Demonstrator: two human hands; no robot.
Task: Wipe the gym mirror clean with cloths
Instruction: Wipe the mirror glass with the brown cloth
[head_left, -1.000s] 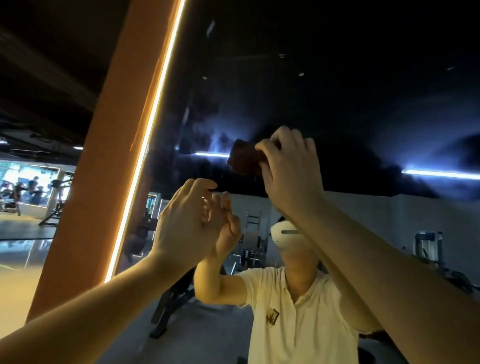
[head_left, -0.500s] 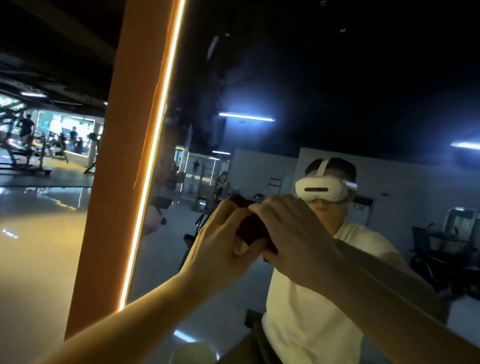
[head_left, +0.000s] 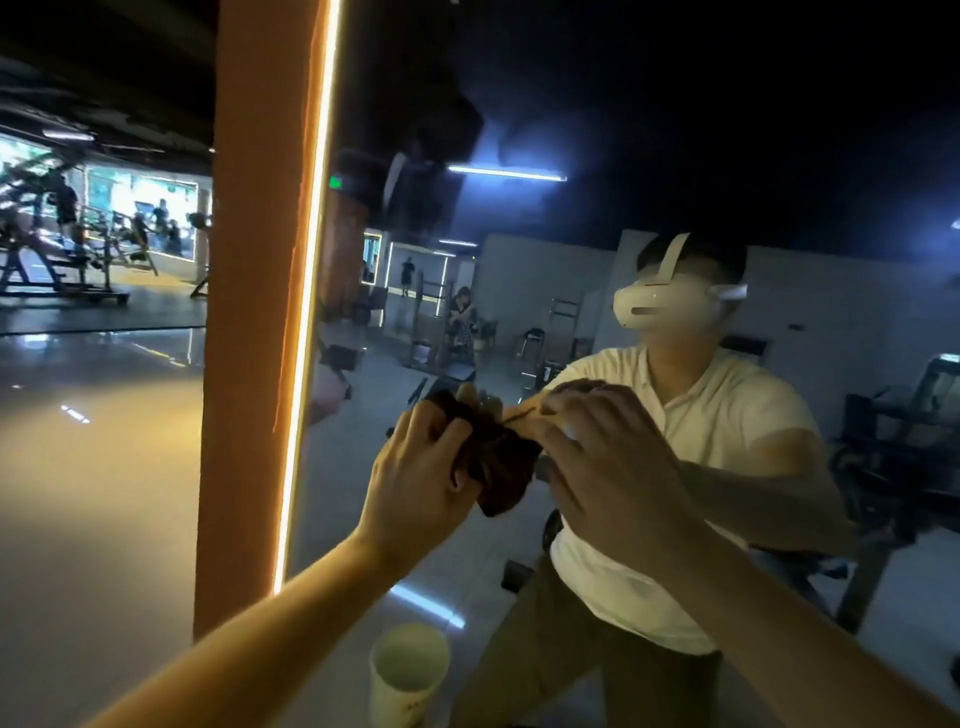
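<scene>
A dark brown cloth (head_left: 498, 462) hangs bunched between both my hands, in front of the big gym mirror (head_left: 571, 130). My left hand (head_left: 421, 467) grips its left side with curled fingers. My right hand (head_left: 608, 457) pinches its upper right edge. The cloth is held just off the glass, about chest height. My reflection in a pale shirt and white headset fills the mirror's right half.
An orange pillar (head_left: 254, 312) with a glowing light strip (head_left: 306, 322) borders the mirror's left edge. A pale cup or bucket (head_left: 410, 670) stands low by the mirror's foot. Gym machines (head_left: 57, 260) and shiny floor lie to the left.
My right hand brought the cloth down from high on the mirror to chest height. My left hand came in and took hold of it. The view tilted downward.
</scene>
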